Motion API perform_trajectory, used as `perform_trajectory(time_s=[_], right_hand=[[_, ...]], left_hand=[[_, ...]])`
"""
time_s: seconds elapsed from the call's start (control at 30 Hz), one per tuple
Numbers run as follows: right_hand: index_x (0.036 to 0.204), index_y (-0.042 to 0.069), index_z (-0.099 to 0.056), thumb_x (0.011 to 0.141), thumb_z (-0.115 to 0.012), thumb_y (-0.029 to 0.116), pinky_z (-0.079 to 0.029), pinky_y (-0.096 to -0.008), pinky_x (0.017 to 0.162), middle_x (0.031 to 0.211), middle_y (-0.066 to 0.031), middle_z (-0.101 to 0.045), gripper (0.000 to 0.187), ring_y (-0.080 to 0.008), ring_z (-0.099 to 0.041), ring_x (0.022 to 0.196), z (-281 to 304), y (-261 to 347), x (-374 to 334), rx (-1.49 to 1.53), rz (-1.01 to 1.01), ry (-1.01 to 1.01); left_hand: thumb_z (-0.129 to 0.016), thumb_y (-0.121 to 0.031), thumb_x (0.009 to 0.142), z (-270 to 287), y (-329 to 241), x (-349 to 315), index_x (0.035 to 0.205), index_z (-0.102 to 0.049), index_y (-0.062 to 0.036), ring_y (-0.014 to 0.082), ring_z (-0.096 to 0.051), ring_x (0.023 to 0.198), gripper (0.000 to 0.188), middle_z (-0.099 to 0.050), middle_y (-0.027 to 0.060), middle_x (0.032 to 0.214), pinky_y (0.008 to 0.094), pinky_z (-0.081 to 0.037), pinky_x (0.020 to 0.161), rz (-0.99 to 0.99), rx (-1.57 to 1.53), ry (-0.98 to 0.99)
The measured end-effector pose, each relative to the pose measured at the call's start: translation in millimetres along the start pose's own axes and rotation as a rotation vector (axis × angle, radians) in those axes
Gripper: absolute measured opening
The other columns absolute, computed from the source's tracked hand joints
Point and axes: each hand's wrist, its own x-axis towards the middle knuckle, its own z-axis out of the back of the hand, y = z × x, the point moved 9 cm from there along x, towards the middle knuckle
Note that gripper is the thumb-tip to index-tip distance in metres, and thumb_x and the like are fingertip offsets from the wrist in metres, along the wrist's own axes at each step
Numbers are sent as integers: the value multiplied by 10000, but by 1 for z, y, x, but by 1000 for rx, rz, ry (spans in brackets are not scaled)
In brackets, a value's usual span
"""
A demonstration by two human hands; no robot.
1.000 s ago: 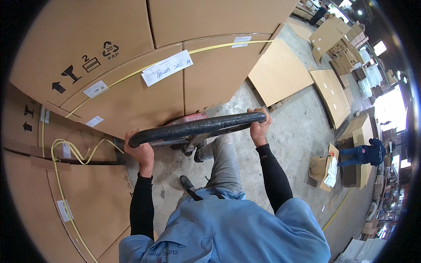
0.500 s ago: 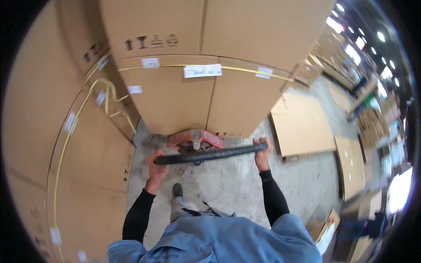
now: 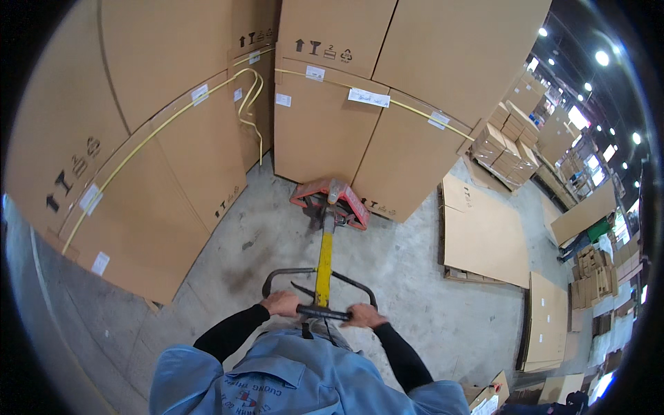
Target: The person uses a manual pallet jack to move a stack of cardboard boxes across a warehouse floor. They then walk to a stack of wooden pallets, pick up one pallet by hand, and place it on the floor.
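A pallet jack stands before me, its red base against the foot of a tall stack of brown cartons. Its yellow shaft leans back towards my body and ends in a black loop handle. My left hand is closed round the left end of the handle's near bar. Round the right end of that bar my right hand is closed too. The forks are hidden by the cartons.
Another strapped carton stack stands close on my left, a loose yellow strap hanging from it. Flat cardboard lies on a pallet to the right, with more flat cardboard nearer. Wrapped boxes and a person in green are farther off.
The handle has swung down towards my body, and the yellow shaft now shows. My hands have come lower and closer together on the bar. The carton stacks appear farther right in the view.
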Motion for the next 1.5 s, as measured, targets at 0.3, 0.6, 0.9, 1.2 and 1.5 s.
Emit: perform_trajectory(time_s=[0.3,0.6,0.9,1.2,1.5], right_hand=[[1042,102,-696,714,-676,438,-511,-476,864,998,-193,-683,470,-366,-651,965,-58,33,-8,-63,-145,-124],[986,122,-719,701,-738,547,-539,-435,748,844,-169,-700,512,-338,-679,842,-102,99,-97,-43,-118,-29],[654,67,-572,798,-741,402,-391,-314,526,523,-15,-492,402,-128,-478,502,-50,166,-105,295,-88,493],[707,92,-578,833,-718,270,-341,-278,431,558,11,-516,260,-86,-436,476,-9,233,-162,565,-6,669],[736,100,-568,848,-698,270,-350,-282,444,584,7,-507,242,-97,-451,511,-184,326,-212,755,-44,749]], left_hand=[[-632,-178,706,-44,7,-45,801,-718,-61,319,-692,811,173,-695,153,806,454,-551,686,110,166,-454],[-645,-129,617,-79,-44,-152,685,-674,-64,313,-675,723,98,-658,134,700,426,-526,629,-6,-20,-487],[-689,-122,600,-24,-43,-183,806,-648,-107,332,-655,826,211,-652,113,754,453,-517,669,19,-106,-534],[-640,-140,639,34,-93,-268,814,-595,-81,348,-619,824,190,-604,118,756,466,-478,669,-40,-193,-654],[-681,-235,751,-92,-109,-520,963,-568,-51,290,-425,1264,303,-457,152,1337,427,-382,1022,227,-144,-1350]])
